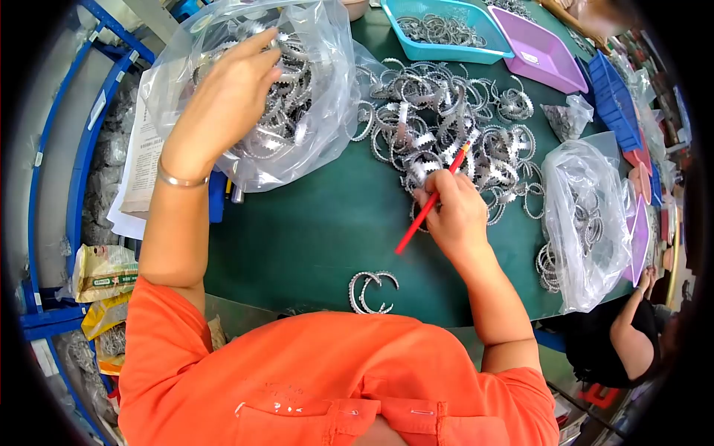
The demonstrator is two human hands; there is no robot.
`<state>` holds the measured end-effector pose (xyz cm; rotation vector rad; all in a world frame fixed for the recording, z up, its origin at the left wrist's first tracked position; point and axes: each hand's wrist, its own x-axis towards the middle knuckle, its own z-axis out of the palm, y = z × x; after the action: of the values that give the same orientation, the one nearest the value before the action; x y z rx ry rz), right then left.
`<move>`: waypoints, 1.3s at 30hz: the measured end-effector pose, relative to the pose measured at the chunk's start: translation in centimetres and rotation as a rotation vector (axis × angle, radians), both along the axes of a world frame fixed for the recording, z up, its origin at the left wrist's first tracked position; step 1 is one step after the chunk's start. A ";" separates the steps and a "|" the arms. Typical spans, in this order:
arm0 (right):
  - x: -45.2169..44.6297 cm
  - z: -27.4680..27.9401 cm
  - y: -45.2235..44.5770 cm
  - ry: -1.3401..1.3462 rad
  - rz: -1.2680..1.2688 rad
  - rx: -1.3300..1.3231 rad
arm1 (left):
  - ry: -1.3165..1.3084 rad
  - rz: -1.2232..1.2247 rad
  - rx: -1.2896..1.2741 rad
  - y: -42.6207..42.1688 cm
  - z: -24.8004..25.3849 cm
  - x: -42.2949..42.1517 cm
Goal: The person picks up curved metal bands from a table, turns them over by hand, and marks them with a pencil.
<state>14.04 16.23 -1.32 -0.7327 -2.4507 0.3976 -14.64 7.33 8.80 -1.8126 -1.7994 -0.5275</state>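
My left hand [234,93] is over the open clear plastic bag [327,134] full of silver toothed rings [286,111]. Its fingers are spread, and a bright bit of metal shows by the fingertips; whether it is held cannot be made out. My right hand [455,212] holds a red pencil [424,219], pointing up and to the right, at the near edge of a loose heap of toothed rings [424,111]. Its fingertips are close to a blurred ring. Two rings [364,290] lie near the table's front edge.
On the green table [297,238], a second clear bag [587,245] with rings lies right. Behind are a turquoise basin [446,48], a purple basin [539,52] and a blue tray [616,104]. Blue shelving [78,163] is left. Other people sit at the right and far edge.
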 end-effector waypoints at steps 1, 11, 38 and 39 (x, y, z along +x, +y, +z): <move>-0.2 0.3 0.7 -0.003 0.003 0.008 | -0.008 -0.044 0.001 0.7 -0.4 -0.5; 0.6 7.5 5.1 0.087 0.136 -0.073 | -0.164 -0.044 0.269 1.4 2.0 3.8; 0.4 2.5 -1.9 0.169 0.501 -0.701 | -2.040 -0.288 -0.716 -5.2 -8.8 13.1; 0.6 2.3 -1.9 0.230 0.500 -0.760 | -2.047 -0.280 -0.725 -5.5 -8.8 13.2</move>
<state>14.66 14.31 1.01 -0.2973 -2.2073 1.5615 -1.49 1.82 -0.03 -1.7941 -3.0389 -2.8908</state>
